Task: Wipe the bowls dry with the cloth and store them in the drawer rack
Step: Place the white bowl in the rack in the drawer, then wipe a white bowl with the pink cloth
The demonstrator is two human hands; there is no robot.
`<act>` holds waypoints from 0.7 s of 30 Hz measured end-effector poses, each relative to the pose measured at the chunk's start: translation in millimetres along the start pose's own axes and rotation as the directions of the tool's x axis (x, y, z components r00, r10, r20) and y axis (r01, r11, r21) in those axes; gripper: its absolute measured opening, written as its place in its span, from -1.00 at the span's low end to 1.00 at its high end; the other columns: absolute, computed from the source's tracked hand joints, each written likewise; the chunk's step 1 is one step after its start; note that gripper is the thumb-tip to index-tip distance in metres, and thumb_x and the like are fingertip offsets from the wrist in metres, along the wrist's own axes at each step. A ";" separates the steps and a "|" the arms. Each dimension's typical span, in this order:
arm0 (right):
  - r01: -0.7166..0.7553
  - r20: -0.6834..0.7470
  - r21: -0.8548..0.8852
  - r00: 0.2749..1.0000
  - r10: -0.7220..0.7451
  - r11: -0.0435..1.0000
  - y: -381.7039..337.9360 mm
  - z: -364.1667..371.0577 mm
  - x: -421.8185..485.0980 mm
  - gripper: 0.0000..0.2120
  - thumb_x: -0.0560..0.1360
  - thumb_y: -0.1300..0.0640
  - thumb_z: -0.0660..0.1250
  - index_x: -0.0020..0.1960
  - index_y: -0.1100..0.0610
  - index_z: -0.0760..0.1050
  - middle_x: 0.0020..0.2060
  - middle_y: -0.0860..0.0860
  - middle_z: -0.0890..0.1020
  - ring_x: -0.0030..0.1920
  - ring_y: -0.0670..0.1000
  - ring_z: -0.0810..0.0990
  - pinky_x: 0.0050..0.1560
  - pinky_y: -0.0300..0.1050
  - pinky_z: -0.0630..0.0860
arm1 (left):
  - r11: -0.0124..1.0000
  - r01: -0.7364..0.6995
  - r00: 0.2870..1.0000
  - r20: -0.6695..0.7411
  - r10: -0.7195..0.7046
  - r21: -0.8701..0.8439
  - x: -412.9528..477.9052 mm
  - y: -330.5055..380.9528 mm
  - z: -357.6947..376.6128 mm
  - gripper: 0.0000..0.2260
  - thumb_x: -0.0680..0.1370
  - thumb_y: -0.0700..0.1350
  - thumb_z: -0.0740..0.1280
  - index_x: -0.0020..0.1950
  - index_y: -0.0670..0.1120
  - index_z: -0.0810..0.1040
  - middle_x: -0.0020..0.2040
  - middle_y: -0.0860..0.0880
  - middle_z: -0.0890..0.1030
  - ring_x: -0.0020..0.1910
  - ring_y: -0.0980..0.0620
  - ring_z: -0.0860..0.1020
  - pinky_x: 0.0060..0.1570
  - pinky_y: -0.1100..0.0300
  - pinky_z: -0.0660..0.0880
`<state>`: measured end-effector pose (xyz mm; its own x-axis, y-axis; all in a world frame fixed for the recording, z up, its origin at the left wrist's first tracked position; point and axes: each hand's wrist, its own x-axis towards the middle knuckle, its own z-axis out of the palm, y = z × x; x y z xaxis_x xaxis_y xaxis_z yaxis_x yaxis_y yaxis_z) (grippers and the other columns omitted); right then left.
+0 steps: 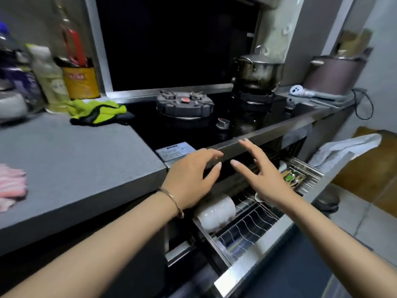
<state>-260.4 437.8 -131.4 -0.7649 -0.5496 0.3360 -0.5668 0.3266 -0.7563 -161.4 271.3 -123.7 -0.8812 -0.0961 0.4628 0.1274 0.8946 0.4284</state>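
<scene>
Down in the open drawer rack, white bowls lie at its left end. Your left hand and right hand hover above, fingers spread, holding nothing. A yellow-green cloth lies on the counter.

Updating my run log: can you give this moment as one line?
left hand: open, empty | right hand: open, empty | drawer rack: open | white bowls: in rack

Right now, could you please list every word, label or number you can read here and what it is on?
None is legible.
Red band on the yellow tin: blurred.
Print on the stove sticker: too small.
Label on the pale bottle: blurred.
</scene>
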 end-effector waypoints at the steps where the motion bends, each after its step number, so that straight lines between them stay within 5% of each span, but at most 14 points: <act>1: 0.031 0.012 0.013 0.999 -0.031 0.999 -17.6 6.5 -0.5 -0.32 0.38 -0.24 0.28 0.45 -0.11 0.23 0.48 -0.21 0.18 0.44 -0.27 0.13 0.43 -0.22 0.12 | 1.000 0.011 1.000 -0.027 -0.011 0.011 -5.7 -4.2 -20.2 -0.73 0.60 0.02 0.20 0.29 0.09 0.47 0.17 0.17 0.56 0.12 0.17 0.50 0.03 0.21 0.44; 6: 0.166 0.151 0.033 0.974 -0.169 0.986 -105.4 58.6 6.7 -0.29 0.35 -0.26 0.28 0.46 -0.17 0.19 0.48 -0.26 0.11 0.44 -0.29 0.08 0.34 -0.29 0.09 | 0.974 0.132 0.990 -0.075 -0.120 0.184 -47.9 -52.1 -112.8 -0.73 0.60 0.03 0.19 0.30 0.08 0.46 0.22 0.16 0.53 0.16 0.14 0.48 -0.05 0.28 0.35; 13: 0.279 0.336 0.051 0.899 -0.280 0.959 -189.2 153.2 24.7 -0.35 0.43 -0.18 0.34 0.45 -0.11 0.22 0.47 -0.23 0.13 0.41 -0.27 0.09 0.37 -0.29 0.06 | 0.873 0.370 0.929 -0.135 -0.345 0.317 -122.8 -120.7 -212.0 -0.71 0.59 0.05 0.21 0.31 0.07 0.45 0.29 0.09 0.51 0.21 0.08 0.49 0.10 0.18 0.38; 17: 0.289 0.436 0.064 0.853 -0.287 0.955 -226.8 207.9 28.3 -0.41 0.45 -0.13 0.36 0.42 -0.05 0.28 0.43 -0.13 0.28 0.40 -0.17 0.24 0.30 -0.36 0.11 | 0.798 0.482 0.874 -0.136 -0.466 0.361 -164.4 -152.9 -253.4 -0.65 0.58 0.08 0.25 0.34 0.02 0.43 0.32 0.07 0.48 0.26 0.06 0.45 0.13 0.24 0.32; 21: 0.354 0.591 0.036 0.746 -0.305 0.935 -249.1 235.0 32.0 -0.57 0.46 -0.11 0.38 0.27 -0.02 0.43 0.33 -0.09 0.43 0.29 -0.16 0.37 0.31 -0.26 0.25 | 0.799 0.506 0.854 -0.053 -0.518 0.325 -190.0 -164.2 -270.0 -0.67 0.50 0.16 0.32 0.21 0.07 0.52 0.18 0.12 0.55 0.07 0.13 0.49 0.01 0.25 0.40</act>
<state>-71.7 158.2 -64.1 -0.2171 -0.9646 0.1498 -0.7895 0.0833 -0.6081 108.1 24.9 -72.4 -0.7940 -0.5688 0.2145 -0.4914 0.8082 0.3245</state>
